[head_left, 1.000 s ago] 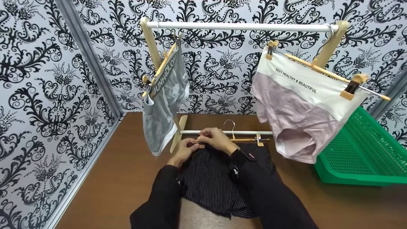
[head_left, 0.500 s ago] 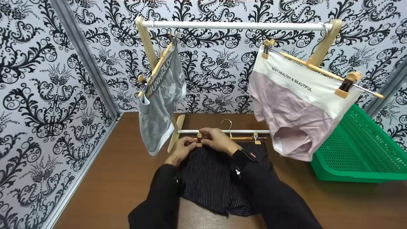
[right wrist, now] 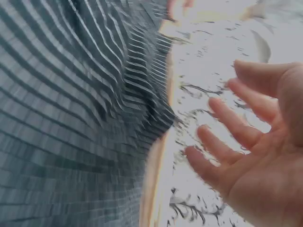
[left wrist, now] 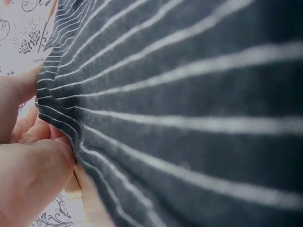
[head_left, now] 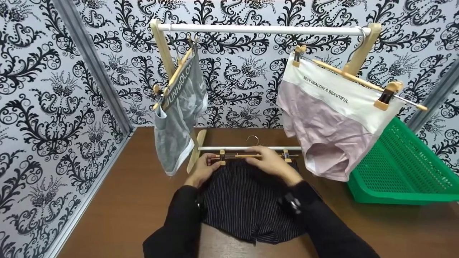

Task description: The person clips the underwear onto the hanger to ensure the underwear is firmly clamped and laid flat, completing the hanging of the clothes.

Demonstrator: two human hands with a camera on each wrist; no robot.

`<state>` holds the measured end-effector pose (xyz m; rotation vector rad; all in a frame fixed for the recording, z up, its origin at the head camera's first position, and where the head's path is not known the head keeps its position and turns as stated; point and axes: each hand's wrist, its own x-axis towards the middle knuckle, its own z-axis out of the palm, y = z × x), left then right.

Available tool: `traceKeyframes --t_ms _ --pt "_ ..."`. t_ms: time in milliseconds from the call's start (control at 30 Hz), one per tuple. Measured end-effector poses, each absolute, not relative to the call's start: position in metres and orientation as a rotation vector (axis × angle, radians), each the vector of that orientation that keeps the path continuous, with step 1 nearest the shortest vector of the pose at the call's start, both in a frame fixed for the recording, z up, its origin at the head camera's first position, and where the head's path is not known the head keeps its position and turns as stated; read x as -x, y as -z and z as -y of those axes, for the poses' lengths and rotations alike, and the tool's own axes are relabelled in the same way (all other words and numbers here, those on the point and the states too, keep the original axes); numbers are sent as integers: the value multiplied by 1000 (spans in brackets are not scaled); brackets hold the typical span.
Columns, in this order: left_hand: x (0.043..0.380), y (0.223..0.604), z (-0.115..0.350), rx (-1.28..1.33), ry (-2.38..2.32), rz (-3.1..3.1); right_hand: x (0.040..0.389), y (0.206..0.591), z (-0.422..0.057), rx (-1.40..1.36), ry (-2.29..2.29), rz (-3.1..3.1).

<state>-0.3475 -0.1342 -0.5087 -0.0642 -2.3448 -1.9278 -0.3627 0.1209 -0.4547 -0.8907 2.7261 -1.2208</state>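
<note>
Dark pinstriped shorts (head_left: 244,200) lie on the table, waistband along a wooden clip hanger (head_left: 241,156). The hanger's left clip (head_left: 222,158) and right clip (head_left: 287,156) sit at the waistband. My left hand (head_left: 202,170) pinches the hanger's left end beside the clip; in the left wrist view, its fingers go partly behind the striped cloth (left wrist: 189,85). My right hand (head_left: 270,164) is over the middle of the hanger. In the right wrist view the right hand (right wrist: 260,156) has its fingers spread, apart from the cloth, holding nothing.
A rack with a white top bar (head_left: 265,29) stands over the work. Grey briefs (head_left: 177,122) hang at left, pink-and-white briefs (head_left: 322,114) at right. A green basket (head_left: 401,199) stands at the right. The rack's lower bar (head_left: 229,148) runs just behind the hanger.
My right hand has let go of the left clip and moved right along the hanger to its middle. My left hand stays at the left end. The view has shifted slightly.
</note>
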Motion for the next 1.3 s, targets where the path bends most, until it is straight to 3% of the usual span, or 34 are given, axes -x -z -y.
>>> traceKeyframes --t_ms 233,567,933,1300 --pt "344 502 133 17 1861 2539 338 463 -180 737 1160 -2822" --pt "341 477 78 -85 1117 2783 332 464 -222 503 1131 -2885" --pt "338 454 14 559 1033 2822 336 471 -235 331 1159 -2902" --pt "346 454 -19 704 940 2875 341 478 -234 203 998 -2912"
